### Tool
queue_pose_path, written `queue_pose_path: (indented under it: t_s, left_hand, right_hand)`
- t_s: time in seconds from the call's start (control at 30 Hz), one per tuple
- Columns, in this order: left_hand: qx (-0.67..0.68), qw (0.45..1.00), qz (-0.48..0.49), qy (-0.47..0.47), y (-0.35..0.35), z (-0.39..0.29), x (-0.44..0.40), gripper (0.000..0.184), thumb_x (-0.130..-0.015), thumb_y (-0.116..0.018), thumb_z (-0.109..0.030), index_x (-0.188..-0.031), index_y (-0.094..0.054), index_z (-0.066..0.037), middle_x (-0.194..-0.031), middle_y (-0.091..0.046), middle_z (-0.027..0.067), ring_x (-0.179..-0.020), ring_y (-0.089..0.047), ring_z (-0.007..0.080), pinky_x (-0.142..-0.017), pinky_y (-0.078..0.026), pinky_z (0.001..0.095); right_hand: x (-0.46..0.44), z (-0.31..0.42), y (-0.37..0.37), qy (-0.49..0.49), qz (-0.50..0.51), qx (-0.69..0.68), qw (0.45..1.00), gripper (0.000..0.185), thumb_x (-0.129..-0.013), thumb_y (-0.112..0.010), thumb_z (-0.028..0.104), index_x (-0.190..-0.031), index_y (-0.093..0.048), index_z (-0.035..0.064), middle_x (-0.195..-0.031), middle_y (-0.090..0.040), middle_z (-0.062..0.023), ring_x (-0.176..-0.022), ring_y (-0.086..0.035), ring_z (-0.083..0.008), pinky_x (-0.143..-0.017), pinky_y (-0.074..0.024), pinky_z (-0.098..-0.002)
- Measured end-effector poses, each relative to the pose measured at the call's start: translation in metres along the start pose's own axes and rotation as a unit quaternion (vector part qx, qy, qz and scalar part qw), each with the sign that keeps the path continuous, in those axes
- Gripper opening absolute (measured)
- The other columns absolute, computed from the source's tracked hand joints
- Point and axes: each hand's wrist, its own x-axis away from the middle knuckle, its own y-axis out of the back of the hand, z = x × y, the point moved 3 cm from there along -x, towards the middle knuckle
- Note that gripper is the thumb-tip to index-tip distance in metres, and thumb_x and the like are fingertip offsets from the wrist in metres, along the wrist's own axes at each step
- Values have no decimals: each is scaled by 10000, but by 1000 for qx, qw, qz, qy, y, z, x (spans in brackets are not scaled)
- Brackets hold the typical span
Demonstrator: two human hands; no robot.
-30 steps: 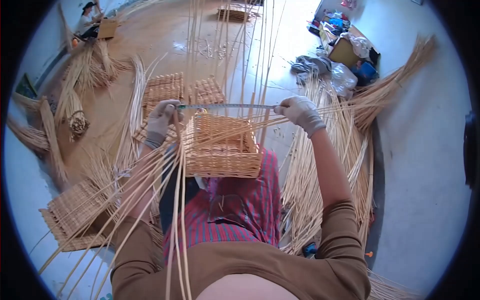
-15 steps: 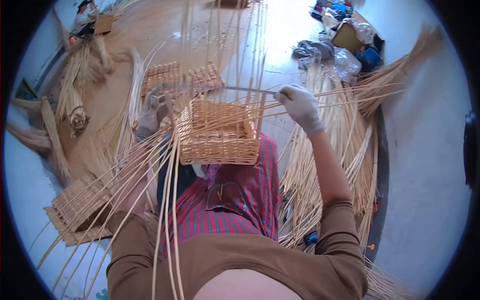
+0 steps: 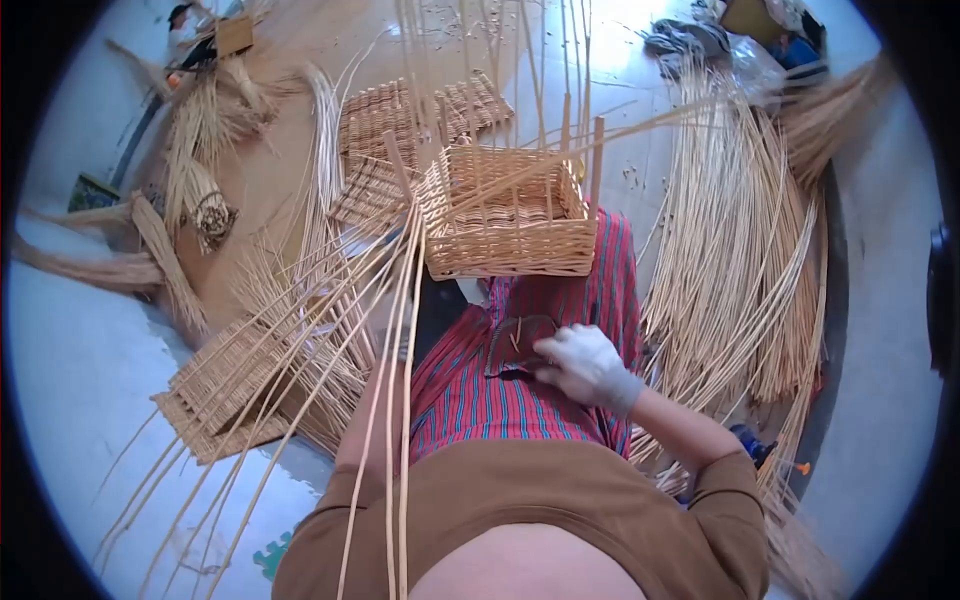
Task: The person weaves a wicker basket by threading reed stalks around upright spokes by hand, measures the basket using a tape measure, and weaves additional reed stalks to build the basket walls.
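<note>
A small rectangular wicker basket (image 3: 510, 250) sits tilted above my lap, with upright stakes around its rim and long loose canes (image 3: 390, 420) running from its left corner down toward me. My gloved left hand (image 3: 388, 300) is left of the basket, behind those canes; its fingers are hidden and smeared. My right hand (image 3: 585, 365), in a pale glove, lies by the dark pocket (image 3: 520, 350) of the striped red apron (image 3: 480, 400). Its fingers are bent together, and whatever they may hold cannot be made out.
Woven panels (image 3: 375, 120) lie on the floor beyond the basket. A big spread of loose canes (image 3: 730, 240) covers the floor at right. More woven pieces (image 3: 225, 390) lie at left, near tied cane bundles (image 3: 210, 215). A person (image 3: 185, 35) sits at the far left.
My right hand has left the thin grey strip stretched over the basket and come down to the apron pocket. The strip is out of sight. My left hand has dropped behind the canes.
</note>
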Motion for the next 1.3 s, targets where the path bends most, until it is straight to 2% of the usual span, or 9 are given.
queue_pose_path:
  t_s: [0.23, 0.3, 0.47, 0.63, 0.73, 0.8, 0.9, 1.03, 1.3]
  left_hand:
    - [305, 940, 71, 132, 37, 20, 35, 457, -961, -632, -173, -1398, -580, -48, -1291, -659, 108, -1179, -596, 204, -976, -475, 340]
    - [372, 910, 91, 158, 44, 16, 44, 434, -969, -623, -129, -1392, -585, -37, -1277, -666, 99, -1161, -605, 177, -952, -490, 313]
    - [257, 960, -27, -106, 54, -89, 47, 573, -959, -651, -43, -1483, -421, -14, -1282, -668, 109, -1154, -629, 163, -1003, -472, 309]
    - [320, 909, -163, -209, 60, -95, 9, 647, -1024, -608, -249, -1537, -286, -20, -671, -467, -22, -685, -542, 105, -1079, -453, 433]
    - [396, 879, -129, -231, 77, -63, -1, 388, -1087, -468, -284, -1324, -518, 19, -599, -417, -33, -605, -520, 102, -1046, -483, 430]
    - [377, 883, -162, -228, 74, -58, 5, 420, -1096, -434, -335, -1230, -566, 40, -639, -449, -8, -673, -565, 133, -1014, -506, 417]
    - [339, 897, -181, -217, 52, -44, 28, 544, -1063, -471, -450, -1280, -539, 44, -969, -626, 112, -989, -644, 223, -1059, -470, 408]
    - [191, 958, -200, -75, -16, -28, 33, 672, -1012, -578, -448, -1444, -435, 48, -1405, -542, 217, -1316, -529, 302, -1147, -366, 402]
    - [279, 959, -38, -36, -36, -10, -55, 817, -832, -839, -268, -1467, -411, 18, -1355, -597, 200, -1248, -577, 309, -1086, -433, 381]
  right_hand:
    - [-104, 132, 18, 382, -190, -207, 880, 580, -765, -754, 184, -1321, -602, 121, -1288, -611, -149, -1165, -608, -329, -936, -523, -452]
    - [-126, 157, -21, 416, -119, -183, 883, 340, -800, -733, 320, -1075, -695, 122, -1062, -677, -127, -1012, -652, -327, -875, -524, -447]
    - [-104, 152, -30, 378, -56, -173, 908, 300, -798, -711, 427, -773, -708, 128, -822, -682, -90, -829, -665, -321, -773, -511, -452]
    - [-75, 110, 27, 275, -48, -172, 945, 198, -825, -704, 289, -737, -683, 112, -786, -680, -95, -757, -664, -320, -773, -502, -440]
    - [-95, -5, 33, 161, -211, -528, 807, 195, -947, -575, 220, -821, -628, 80, -705, -563, -71, -673, -581, -255, -749, -501, -401]
    - [-124, -79, 26, 121, -235, -784, 562, 345, -1084, -473, 369, -910, -565, 86, -669, -435, -7, -628, -466, -174, -793, -491, -370]
    - [-136, -95, 14, 53, -302, -787, 536, 325, -1097, -449, 360, -964, -568, 88, -672, -378, 33, -623, -386, -124, -802, -493, -380]
    - [-104, -97, 36, -89, -315, -589, 739, 145, -1041, -571, 103, -1159, -648, 67, -962, -678, -7, -945, -638, -105, -905, -488, -262]
    - [-112, -98, 23, -173, -429, -418, 782, 131, -988, -640, 41, -1104, -701, 37, -963, -682, 11, -913, -610, -69, -845, -507, -240]
